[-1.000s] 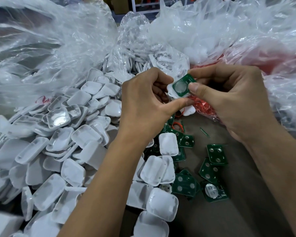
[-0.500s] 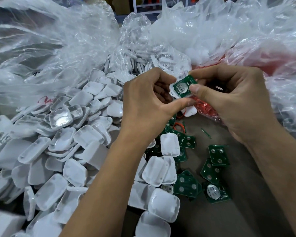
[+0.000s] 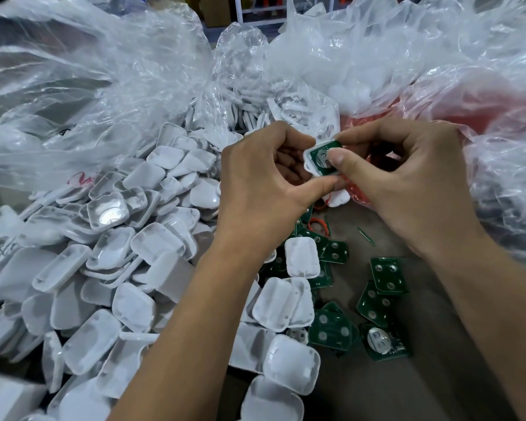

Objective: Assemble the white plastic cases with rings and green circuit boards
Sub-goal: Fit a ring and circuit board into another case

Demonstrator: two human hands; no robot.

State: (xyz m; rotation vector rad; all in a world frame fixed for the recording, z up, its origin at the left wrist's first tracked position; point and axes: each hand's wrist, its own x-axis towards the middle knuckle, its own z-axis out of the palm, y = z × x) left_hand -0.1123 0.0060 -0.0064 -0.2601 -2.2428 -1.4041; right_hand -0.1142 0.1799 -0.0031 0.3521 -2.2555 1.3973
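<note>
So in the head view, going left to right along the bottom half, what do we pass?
Pile of white cases → left forearm → loose green boards → right forearm.

White plastic case (image 3: 312,165) with green circuit board (image 3: 324,150) and silvery disc at its middle. Heap of white case halves (image 3: 152,247), glossy, greyish in shadow. Loose green circuit boards (image 3: 387,275) dotted with silver round pads; one (image 3: 383,341) bearing a silver disc. Orange-red ring (image 3: 316,223) on brown table (image 3: 407,384). Clear plastic bags (image 3: 104,71), one with red print (image 3: 82,179); pinkish-red bag (image 3: 468,98), perhaps tinted by red contents
</note>
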